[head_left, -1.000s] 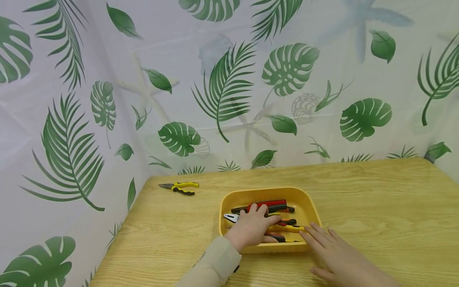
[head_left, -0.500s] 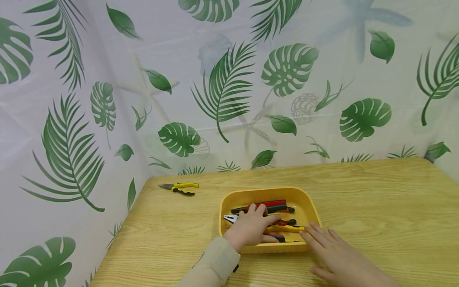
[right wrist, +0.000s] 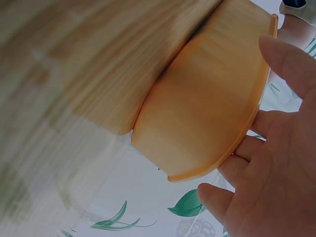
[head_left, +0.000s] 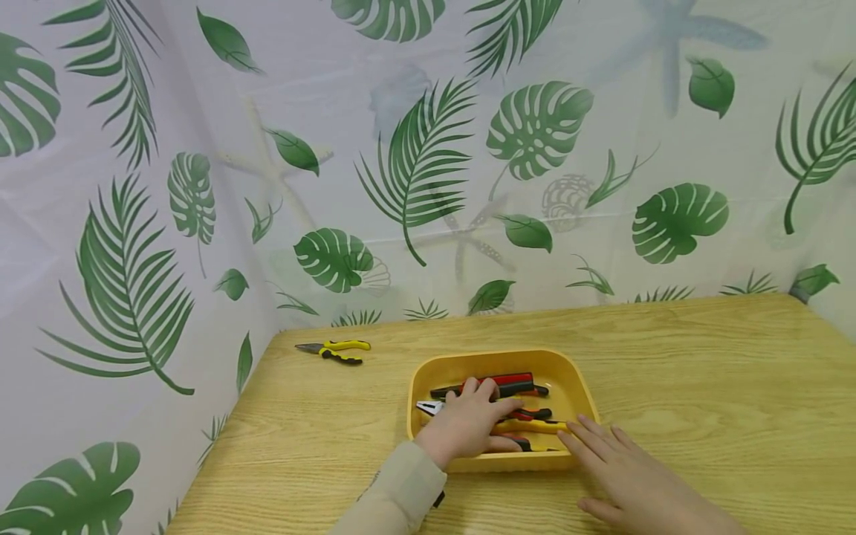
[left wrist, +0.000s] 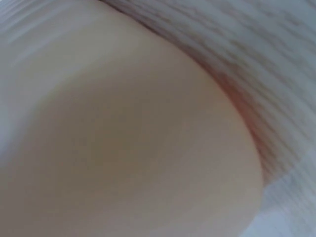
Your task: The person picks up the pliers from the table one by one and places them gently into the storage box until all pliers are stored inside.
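Observation:
In the head view, a yellow plastic box (head_left: 515,464) on the table contains several pliers. My left hand (head_left: 464,420) reaches into it over the near left wall, its spread fingers resting over the tools. Under it lie pliers with a silver head (head_left: 429,407) poking out at the left. Pliers with red-and-black handles (head_left: 511,383) lie along the far side, and a yellow handle (head_left: 542,426) sticks out to the right. My right hand (head_left: 618,468) touches the box's near right rim with straight fingers, as the right wrist view confirms. A blurred beige surface (left wrist: 133,128) fills most of the left wrist view.
Long-nose pliers (head_left: 342,351) with yellow-and-black handles lie on the wooden table (head_left: 722,386) at the back left, jaws pointing left. A leaf-printed cloth (head_left: 575,44) hangs behind the table and along its left side.
Both hands keep their places at the box, and the tools stay where they were. The whole head view has drifted very slightly.

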Demonstrator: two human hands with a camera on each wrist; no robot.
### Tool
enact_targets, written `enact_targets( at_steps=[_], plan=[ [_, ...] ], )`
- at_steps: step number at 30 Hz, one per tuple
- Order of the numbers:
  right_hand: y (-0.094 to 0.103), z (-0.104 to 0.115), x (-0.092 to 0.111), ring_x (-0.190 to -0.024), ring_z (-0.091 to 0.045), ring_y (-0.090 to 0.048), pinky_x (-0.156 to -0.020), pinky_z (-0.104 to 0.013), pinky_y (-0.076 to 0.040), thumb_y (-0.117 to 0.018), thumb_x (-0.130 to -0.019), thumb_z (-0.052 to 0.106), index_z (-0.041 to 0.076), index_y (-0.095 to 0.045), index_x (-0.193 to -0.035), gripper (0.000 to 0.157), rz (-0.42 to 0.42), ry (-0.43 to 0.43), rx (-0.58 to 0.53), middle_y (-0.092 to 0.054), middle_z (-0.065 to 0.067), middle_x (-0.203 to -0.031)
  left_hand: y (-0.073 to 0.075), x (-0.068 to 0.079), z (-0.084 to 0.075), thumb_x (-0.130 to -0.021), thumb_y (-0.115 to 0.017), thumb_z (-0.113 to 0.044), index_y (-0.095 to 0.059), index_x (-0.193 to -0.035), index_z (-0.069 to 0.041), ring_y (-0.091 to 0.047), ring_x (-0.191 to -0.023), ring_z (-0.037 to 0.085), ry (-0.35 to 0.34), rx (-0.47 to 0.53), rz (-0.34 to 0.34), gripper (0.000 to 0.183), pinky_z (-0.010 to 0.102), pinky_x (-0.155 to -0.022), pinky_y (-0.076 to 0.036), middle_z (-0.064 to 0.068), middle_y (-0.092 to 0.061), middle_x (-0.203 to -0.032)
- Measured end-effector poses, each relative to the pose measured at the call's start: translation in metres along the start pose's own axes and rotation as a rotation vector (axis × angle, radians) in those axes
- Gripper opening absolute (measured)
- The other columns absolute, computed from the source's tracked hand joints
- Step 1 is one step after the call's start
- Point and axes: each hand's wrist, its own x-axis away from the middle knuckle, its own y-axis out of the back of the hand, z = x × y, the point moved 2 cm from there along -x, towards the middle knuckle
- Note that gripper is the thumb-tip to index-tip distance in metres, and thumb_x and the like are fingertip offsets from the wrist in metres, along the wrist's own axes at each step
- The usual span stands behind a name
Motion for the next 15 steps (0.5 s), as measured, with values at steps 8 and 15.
enact_targets(
  at_steps=[8, 15],
  plan=[
    [0.0, -0.001, -0.001, -0.126, -0.033, -0.024, -0.089, -0.011, 0.019, -0.055, -0.081, 0.048, 0.002, -0.036, -0.134, 0.073, 0.044, -0.025, -0.032, -0.032, -0.013, -0.138, 0.008, 0.004, 0.004, -0.077, -0.042, -0.064, -0.044, -0.13, -0.033, -0.038, -0.099, 0.017, -0.042, 0.02, -0.113, 0.062, 0.042, -0.077, -0.04, -0.002, -0.044, -0.114],
    [0.0, 0.0, -0.001, -0.126, -0.032, -0.025, -0.09, -0.011, 0.019, -0.055, -0.081, 0.048, 0.002, -0.037, -0.134, 0.072, 0.034, -0.02, -0.031, -0.033, -0.013, -0.138, 0.014, 0.008, 0.007, -0.079, -0.046, -0.061, -0.049, -0.127, -0.028, -0.044, -0.099, 0.015, -0.088, -0.055, -0.254, 0.058, 0.039, -0.08, -0.039, -0.003, -0.049, -0.109]
  ],
)
